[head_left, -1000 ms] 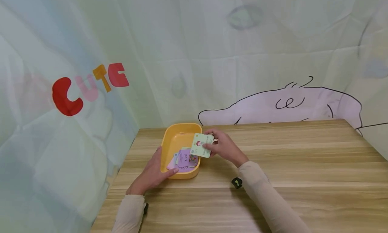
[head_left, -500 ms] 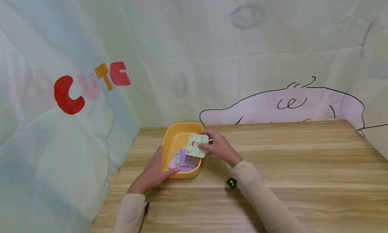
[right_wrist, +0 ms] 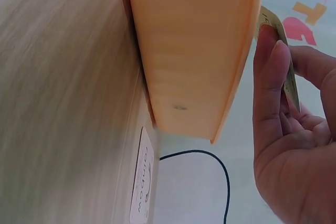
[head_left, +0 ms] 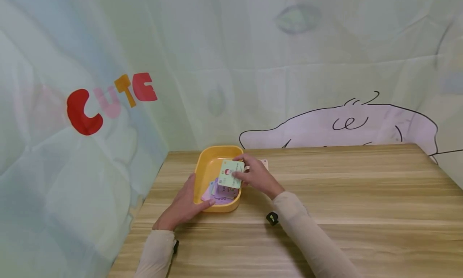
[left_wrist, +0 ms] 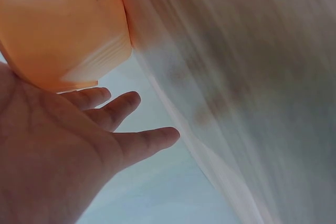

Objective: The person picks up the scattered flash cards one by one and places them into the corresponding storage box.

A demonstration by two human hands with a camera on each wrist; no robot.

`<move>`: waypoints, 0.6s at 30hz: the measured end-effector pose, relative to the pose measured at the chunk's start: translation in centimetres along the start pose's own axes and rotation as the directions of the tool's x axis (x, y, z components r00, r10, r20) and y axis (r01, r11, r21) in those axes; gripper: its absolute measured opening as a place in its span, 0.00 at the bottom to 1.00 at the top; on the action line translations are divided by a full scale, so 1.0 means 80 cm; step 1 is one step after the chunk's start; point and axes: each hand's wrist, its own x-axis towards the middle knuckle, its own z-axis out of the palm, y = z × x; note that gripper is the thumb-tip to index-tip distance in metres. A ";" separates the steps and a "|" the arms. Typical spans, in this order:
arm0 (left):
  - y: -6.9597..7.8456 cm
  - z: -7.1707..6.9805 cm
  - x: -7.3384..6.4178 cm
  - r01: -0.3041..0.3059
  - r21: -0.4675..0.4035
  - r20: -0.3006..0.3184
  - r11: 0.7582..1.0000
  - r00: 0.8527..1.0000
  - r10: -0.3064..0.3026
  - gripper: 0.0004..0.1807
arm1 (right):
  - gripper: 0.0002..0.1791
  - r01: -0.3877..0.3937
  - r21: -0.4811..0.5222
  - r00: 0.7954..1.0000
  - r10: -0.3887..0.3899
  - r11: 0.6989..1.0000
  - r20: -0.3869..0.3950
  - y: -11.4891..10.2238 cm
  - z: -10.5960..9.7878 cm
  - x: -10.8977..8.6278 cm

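A yellow tray (head_left: 199, 177) stands at the far left of the wooden table, with several picture word cards (head_left: 222, 195) in its near right part. My left hand (head_left: 182, 205) holds the tray's near left corner: the thumb lies over the rim, and the other fingers are along the outer wall. In the left wrist view, the spread fingers (left_wrist: 157, 139) show beside the orange-looking tray wall (left_wrist: 68, 24). Above the tray's right side, my right hand (head_left: 258, 175) pinches a pale green card (head_left: 228, 177) between thumb and fingers. That card shows edge-on in the right wrist view.
Behind my right hand, another card (head_left: 265, 163) lies on the table; the right wrist view shows a card reading "rainbow" (right_wrist: 142, 182). A dark cable (right_wrist: 223, 169) curves past the table edge there. Printed cloth (head_left: 217, 89) hangs behind and left of the table.
My right hand has moved left with the green card, further over the tray and its cards. The card on the table has come into view behind it. The left hand stays on the tray.
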 end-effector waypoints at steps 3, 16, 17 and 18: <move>0.000 0.000 0.002 -0.018 -0.005 -0.012 1.000 1.000 0.018 0.58 | 0.23 -0.004 -0.024 1.000 0.004 1.000 -0.011 0.000 0.004 0.002; 0.000 0.001 0.001 -0.022 -0.016 -0.019 1.000 1.000 0.021 0.57 | 0.22 -0.006 -0.109 1.000 0.002 0.994 -0.029 0.008 0.019 0.010; 0.000 0.001 0.001 -0.026 -0.015 -0.019 1.000 0.999 0.026 0.57 | 0.21 -0.002 -0.124 1.000 -0.001 0.992 -0.028 0.009 0.021 0.011; 0.000 0.000 0.001 -0.033 -0.015 -0.019 0.999 0.999 0.032 0.57 | 0.21 0.000 -0.140 1.000 -0.004 0.990 -0.030 0.010 0.022 0.012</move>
